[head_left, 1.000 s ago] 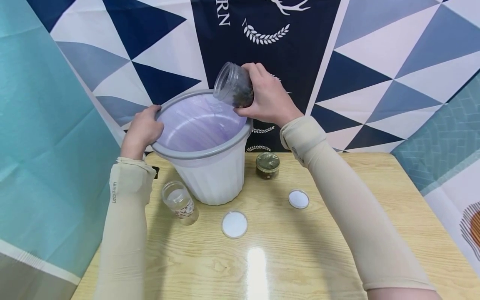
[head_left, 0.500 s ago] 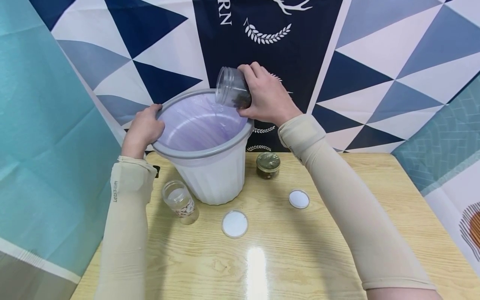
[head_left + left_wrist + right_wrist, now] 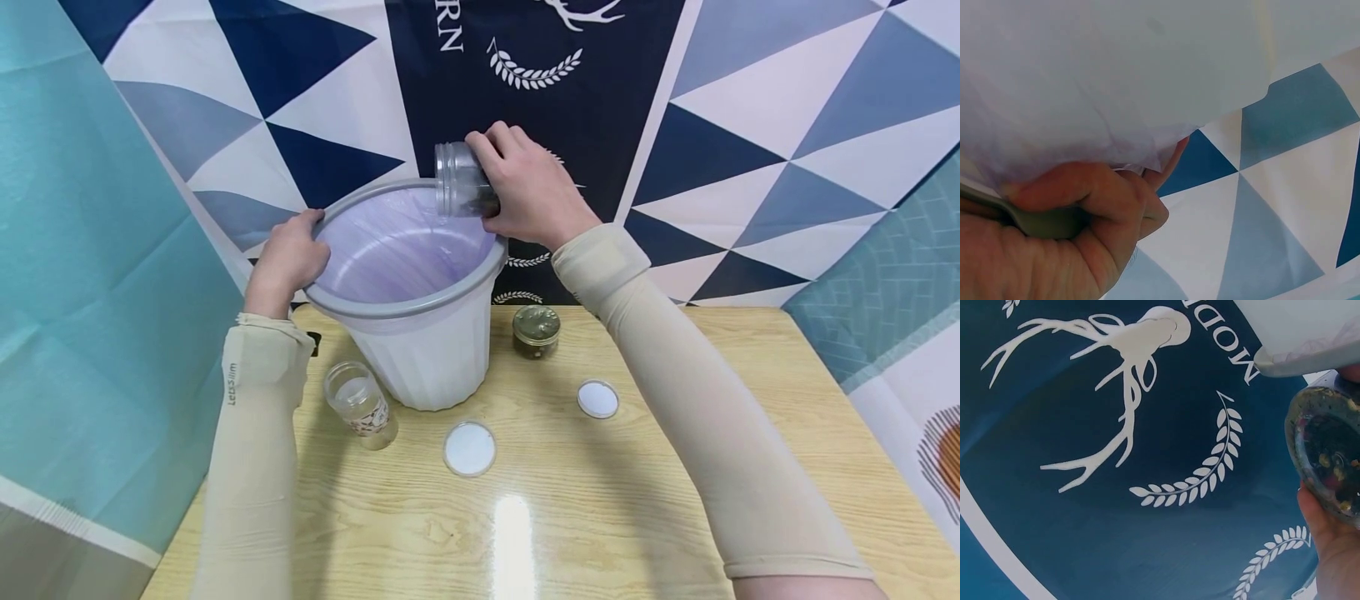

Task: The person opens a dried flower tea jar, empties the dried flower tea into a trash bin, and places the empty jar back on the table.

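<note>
A white ribbed bin (image 3: 420, 350) with a grey rim and a pale purple liner stands at the back of the wooden table (image 3: 570, 500). My left hand (image 3: 288, 254) grips the rim on its left side; the left wrist view shows the fingers (image 3: 1085, 200) curled round the grey rim. My right hand (image 3: 528, 192) holds a clear jar (image 3: 461, 179) tilted on its side over the bin's far right edge, mouth pointing left. Dark bits lie in the jar's bottom (image 3: 1329, 456).
An open glass jar (image 3: 360, 404) stands left of the bin. A jar with a gold lid (image 3: 536, 329) stands to the bin's right. Two white round lids (image 3: 469, 447) (image 3: 597, 398) lie in front. A patterned cloth backdrop hangs behind.
My right hand has turned the jar from a steep tilt to nearly level and shifted it slightly right over the rim. The left hand has stayed on the rim.
</note>
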{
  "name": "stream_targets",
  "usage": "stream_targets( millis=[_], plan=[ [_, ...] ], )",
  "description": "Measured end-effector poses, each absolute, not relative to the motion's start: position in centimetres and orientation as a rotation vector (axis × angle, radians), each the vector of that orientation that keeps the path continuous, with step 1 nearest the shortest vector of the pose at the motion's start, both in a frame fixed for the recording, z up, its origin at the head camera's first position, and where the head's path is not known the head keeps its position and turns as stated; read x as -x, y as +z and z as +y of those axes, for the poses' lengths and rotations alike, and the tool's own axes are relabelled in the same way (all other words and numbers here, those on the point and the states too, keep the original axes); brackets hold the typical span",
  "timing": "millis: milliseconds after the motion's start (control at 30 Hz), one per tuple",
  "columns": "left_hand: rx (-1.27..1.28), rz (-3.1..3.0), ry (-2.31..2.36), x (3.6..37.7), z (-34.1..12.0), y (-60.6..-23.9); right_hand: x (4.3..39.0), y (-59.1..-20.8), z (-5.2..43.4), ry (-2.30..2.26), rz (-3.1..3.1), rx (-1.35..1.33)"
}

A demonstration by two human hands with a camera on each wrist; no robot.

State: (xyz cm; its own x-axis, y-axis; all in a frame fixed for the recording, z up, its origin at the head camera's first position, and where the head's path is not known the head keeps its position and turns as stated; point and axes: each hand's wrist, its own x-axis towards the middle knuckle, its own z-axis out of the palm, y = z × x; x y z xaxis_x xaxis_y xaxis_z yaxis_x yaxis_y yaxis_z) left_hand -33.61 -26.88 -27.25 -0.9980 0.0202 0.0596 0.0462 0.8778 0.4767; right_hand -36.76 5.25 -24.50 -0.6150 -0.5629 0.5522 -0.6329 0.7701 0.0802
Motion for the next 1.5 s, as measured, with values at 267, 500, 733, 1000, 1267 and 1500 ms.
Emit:
stream_targets(
  millis=[267,500,733,1000,1267,1500],
  plan=[
    [0.051,-2.992,-0.773,33.56,-26.91,-27.25,36.68,-24.31,4.98,0.071,-2.377,-0.915],
    [0.046,-2.993,-0.777,33.57,-26.91,-27.25,36.74,-24.13,4.69,-0.048,-2.299,-0.992],
    [0.047,-2.988,-0.776,33.60,-26.90,-27.38,36.65,-24.14,4.36,-0.096,-2.273,-1.000],
    [0.043,-2.987,-0.778,33.55,-26.83,-27.35,36.56,-24.05,4.42,-0.089,-2.261,-0.993],
    [0.036,-2.989,-0.787,33.64,-26.88,-27.23,36.55,-23.87,4.40,-0.120,-2.235,-0.997],
    [0.057,-2.976,-0.756,33.58,-26.84,-27.19,36.47,-23.67,4.45,-0.156,-2.223,-1.008]
  ],
)
